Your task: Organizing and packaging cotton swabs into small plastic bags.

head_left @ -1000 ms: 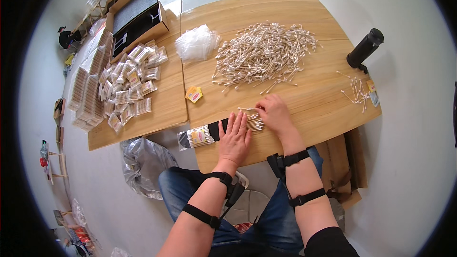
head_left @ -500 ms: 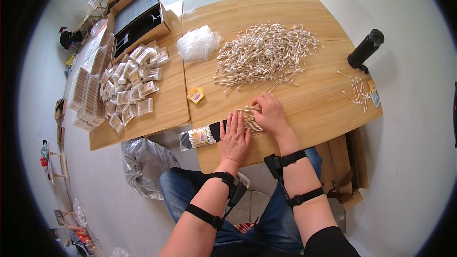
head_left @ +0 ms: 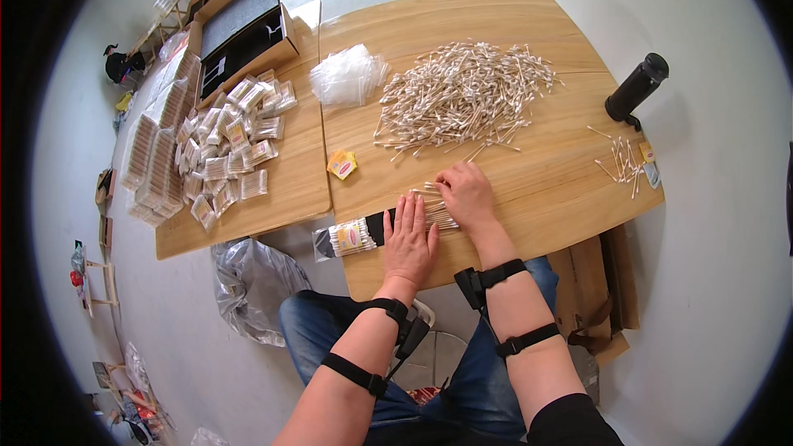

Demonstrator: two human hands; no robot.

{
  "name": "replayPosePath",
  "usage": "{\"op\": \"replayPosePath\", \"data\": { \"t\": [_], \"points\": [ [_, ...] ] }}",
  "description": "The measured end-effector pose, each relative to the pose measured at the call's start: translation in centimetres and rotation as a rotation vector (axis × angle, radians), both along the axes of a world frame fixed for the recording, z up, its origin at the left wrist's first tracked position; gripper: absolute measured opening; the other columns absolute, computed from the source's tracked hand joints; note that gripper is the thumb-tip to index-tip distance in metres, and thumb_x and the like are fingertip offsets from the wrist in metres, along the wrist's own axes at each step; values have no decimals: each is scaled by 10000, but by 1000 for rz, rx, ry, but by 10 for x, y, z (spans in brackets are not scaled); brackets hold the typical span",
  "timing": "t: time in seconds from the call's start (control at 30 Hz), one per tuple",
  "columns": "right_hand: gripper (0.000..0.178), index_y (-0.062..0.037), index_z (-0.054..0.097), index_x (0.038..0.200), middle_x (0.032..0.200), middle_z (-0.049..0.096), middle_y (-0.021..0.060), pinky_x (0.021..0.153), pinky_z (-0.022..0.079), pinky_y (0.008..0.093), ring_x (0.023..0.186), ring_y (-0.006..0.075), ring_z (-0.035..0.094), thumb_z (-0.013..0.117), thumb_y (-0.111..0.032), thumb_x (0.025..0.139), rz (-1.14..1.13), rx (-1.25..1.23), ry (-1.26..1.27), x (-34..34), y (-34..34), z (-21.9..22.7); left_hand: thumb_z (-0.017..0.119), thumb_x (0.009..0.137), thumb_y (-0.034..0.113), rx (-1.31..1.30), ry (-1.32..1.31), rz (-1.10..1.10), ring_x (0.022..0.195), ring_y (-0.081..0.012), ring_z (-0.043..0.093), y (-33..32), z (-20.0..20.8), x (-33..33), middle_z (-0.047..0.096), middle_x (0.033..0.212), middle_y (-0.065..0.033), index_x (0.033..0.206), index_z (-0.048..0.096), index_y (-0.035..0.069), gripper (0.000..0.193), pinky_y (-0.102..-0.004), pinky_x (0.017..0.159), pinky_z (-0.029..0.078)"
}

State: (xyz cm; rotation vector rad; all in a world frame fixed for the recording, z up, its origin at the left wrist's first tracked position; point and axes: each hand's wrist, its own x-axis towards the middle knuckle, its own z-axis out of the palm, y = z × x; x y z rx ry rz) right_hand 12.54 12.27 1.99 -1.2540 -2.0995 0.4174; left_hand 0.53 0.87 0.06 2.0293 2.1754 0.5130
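Note:
My left hand (head_left: pixel 409 239) lies flat, fingers stretched out, over a black strip (head_left: pixel 377 228) near the table's front edge. Left of it, a clear bag of cotton swabs (head_left: pixel 350 238) with a yellow label sticks out past the edge. Between my two hands a small row of loose cotton swabs (head_left: pixel 441 213) lies on the wood, partly under my left fingers. My right hand (head_left: pixel 467 200) is closed in a pinch at the far end of that row, on cotton swabs mostly hidden by its fingers. Beyond it spreads a big heap of cotton swabs (head_left: pixel 467 95).
A stack of clear bags (head_left: pixel 347 76) and yellow label cards (head_left: pixel 341 164) lie left of the heap. Filled swab packs (head_left: pixel 239 144) pile up on the left table, beside an open cardboard box (head_left: pixel 248 33). A black bottle (head_left: pixel 636 87) stands at right, near scattered swabs (head_left: pixel 624 167).
My right hand has shifted slightly left, its fingertips nearer the left hand's fingers. The left hand stays flat in place.

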Motion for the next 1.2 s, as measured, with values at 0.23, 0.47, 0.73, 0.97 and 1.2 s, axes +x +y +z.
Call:
{"op": "replayPosePath", "data": {
  "t": [0.23, 0.47, 0.73, 0.97, 1.2],
  "points": [
    [52, -107, 734, 814, 846, 635, 54, 808, 488, 386, 894, 267, 583, 687, -121, 796, -26, 69, 104, -2, 0, -2, 483, 988, 342, 20, -41, 4, 1479, -281, 243, 1, 1, 1, 291, 1583, -138, 1501, 332, 47, 611, -477, 1201, 153],
    [153, -113, 754, 851, 865, 658, 55, 827, 486, 392, 891, 269, 590, 632, -58, 778, 221, -9, 105, 0, -10, -3, 480, 990, 342, 45, -47, 42, 1474, -296, 250, -1, -4, 1, 289, 1582, -150, 1503, 327, 42, 614, -480, 1199, 161],
    [331, -35, 671, 1161, 1163, 643, 135, 1004, 433, 430, 1149, 314, 559, 617, -147, 855, 59, 6, 72, 36, -24, 3, 483, 982, 378, 39, -3, 28, 1472, -290, 259, -1, -2, 1, 289, 1586, -134, 1505, 347, 72, 621, -502, 1195, 164],
    [685, -14, 352, 1491, 1534, 380, 179, 1195, 156, 523, 1449, 303, 317, 507, -402, 948, 135, 1, -460, 37, -56, -3, 415, 996, 437, -1, 4, -41, 1483, -261, 243, 0, 1, 2, 294, 1589, -118, 1504, 362, 75, 627, -522, 1201, 120],
    [664, -31, 372, 1485, 1537, 390, 143, 1191, 162, 530, 1444, 283, 327, 512, -389, 943, 133, -24, -490, 25, -58, 5, 384, 1007, 427, -32, 55, -31, 1490, -248, 226, 0, -2, -1, 289, 1594, -109, 1499, 369, 60, 614, -517, 1205, 105]
  ]
}}
